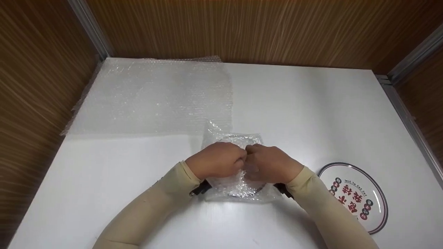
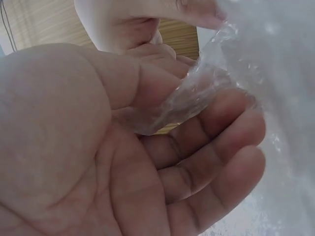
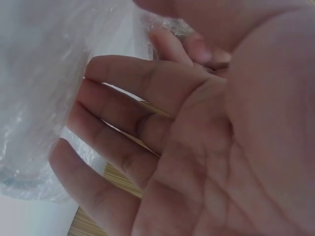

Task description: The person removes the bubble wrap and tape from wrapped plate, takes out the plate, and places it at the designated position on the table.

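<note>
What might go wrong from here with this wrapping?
The right sleeve covers part of the printed plate in the head view, so swinging it outward might knock the plate. The left hand pinches a crumpled edge of the bubble wrap; if it lets go too soon, that edge may spring loose.

White table (image 1: 301, 110) carried everything. Sheet of bubble wrap (image 1: 155, 100) lay flat at 10 o'clock, reaching the far edge. Bubble-wrapped bundle (image 1: 238, 192) sat near center, toward 6 o'clock. Round printed plate (image 1: 361, 195), dark-rimmed, red lettering, at 4 o'clock.
</note>
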`<action>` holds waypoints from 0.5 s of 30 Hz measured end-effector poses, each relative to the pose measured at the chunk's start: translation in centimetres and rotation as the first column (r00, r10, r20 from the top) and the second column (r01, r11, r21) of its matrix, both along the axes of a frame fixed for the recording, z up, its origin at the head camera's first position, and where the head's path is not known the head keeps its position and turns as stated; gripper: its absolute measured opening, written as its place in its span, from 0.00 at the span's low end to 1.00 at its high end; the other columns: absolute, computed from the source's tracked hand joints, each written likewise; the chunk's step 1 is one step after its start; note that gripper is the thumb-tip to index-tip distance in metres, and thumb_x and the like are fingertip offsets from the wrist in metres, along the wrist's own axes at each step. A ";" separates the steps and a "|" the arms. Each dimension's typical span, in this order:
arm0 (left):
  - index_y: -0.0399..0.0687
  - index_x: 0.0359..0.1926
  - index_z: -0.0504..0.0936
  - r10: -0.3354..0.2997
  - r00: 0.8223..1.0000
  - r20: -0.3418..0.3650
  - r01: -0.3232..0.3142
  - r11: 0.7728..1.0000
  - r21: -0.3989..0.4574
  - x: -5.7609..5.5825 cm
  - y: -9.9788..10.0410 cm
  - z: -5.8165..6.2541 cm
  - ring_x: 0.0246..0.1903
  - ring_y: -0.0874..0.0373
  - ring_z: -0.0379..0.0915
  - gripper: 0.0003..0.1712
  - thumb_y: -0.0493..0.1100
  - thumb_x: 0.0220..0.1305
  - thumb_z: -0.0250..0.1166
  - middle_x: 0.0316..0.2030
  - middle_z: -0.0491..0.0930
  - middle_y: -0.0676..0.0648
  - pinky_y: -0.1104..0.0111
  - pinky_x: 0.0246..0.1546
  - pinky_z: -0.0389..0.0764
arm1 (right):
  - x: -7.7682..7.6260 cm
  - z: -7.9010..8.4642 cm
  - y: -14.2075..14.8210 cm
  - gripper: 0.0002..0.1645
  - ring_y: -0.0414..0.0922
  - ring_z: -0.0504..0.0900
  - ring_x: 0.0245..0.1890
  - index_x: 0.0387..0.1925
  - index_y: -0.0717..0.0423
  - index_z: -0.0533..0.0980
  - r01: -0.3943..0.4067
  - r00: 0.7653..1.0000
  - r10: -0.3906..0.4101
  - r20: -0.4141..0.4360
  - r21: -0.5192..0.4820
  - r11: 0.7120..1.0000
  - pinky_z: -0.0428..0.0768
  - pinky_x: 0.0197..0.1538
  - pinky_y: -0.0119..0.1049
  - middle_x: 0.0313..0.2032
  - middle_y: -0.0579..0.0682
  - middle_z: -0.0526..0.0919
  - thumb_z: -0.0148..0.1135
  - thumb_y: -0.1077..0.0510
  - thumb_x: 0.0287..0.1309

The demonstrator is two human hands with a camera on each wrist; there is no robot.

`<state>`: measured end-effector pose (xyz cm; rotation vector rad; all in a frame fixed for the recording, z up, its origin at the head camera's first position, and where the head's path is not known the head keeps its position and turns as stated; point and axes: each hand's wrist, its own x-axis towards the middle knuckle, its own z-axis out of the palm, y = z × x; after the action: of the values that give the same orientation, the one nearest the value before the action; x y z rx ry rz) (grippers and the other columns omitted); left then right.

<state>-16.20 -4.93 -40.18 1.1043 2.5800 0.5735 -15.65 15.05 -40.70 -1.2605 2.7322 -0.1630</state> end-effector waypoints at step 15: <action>0.52 0.26 0.70 -0.016 1.000 -0.006 0.016 1.000 -0.004 0.0 0.0 -0.5 0.24 0.61 0.62 0.11 0.38 0.66 0.58 0.22 0.65 0.56 0.66 0.31 0.69 | 0.2 0.1 -0.2 0.12 0.43 0.70 0.31 0.20 0.45 0.73 0.045 0.999 -0.045 0.024 0.022 0.999 0.76 0.26 0.39 0.31 0.43 0.70 0.70 0.57 0.49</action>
<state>-16.24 -4.93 -40.66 1.1259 2.5741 0.5626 -15.45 14.88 -40.59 -1.1846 2.7354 -0.1520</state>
